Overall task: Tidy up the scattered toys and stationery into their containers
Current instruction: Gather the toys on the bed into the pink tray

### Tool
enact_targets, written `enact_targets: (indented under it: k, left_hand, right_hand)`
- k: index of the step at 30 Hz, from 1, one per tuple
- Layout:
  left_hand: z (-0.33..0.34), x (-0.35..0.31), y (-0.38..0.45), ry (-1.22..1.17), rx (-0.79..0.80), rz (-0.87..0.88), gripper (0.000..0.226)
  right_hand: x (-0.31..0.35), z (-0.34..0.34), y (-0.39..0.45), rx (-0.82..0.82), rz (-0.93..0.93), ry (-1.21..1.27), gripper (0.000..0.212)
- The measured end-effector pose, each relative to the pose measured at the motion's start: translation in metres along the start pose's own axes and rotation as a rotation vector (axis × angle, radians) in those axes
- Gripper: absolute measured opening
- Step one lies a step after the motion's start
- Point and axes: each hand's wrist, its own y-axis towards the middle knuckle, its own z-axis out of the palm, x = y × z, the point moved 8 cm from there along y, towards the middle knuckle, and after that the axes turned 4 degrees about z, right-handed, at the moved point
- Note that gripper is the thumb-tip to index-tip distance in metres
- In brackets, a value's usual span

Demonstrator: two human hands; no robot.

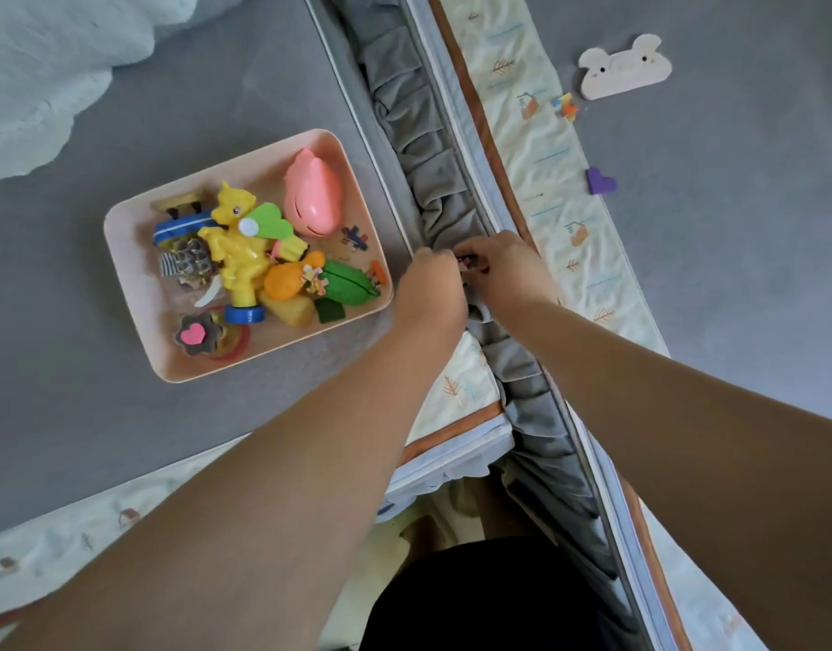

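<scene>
One pink tray (137, 293) of toys; loose on the grey bed: one pig-shaped board (624, 68), one purple heart (601, 180), one colourful puzzle piece (566, 105).

Both forearms are left bare, with no sleeves reaching them. A black garment (475, 599) is worn below, at the frame's bottom.

Glossy plastic tray (137, 293), matt grey cloth sheet (66, 415), foam heart (601, 180).
</scene>
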Motion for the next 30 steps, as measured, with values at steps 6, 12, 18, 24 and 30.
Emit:
enact_targets:
  k: [6, 12, 18, 24, 30]
  left_hand:
    - [0.024, 0.004, 0.006, -0.044, 0.041, -0.063, 0.03]
    - [0.029, 0.005, 0.017, -0.029, 0.014, -0.076, 0.028]
    - [0.026, 0.003, 0.014, -0.104, -0.07, -0.118, 0.026]
    - [0.008, 0.004, -0.004, -0.163, -0.157, -0.077, 0.019]
    - [-0.041, 0.019, -0.037, -0.26, -0.381, 0.04, 0.012]
  right_hand:
    - [-0.002, 0.012, 0.005, -0.007, -0.079, -0.292, 0.045]
    - [0.003, 0.012, 0.007, -0.018, -0.118, -0.353, 0.037]
    - [0.003, 0.011, 0.009, -0.047, -0.054, -0.357, 0.026]
    - [-0.004, -0.008, 0.009, -0.121, 0.088, 0.097, 0.024]
    - [0.022, -0.028, 0.0, -0.153, 0.055, 0.364, 0.012]
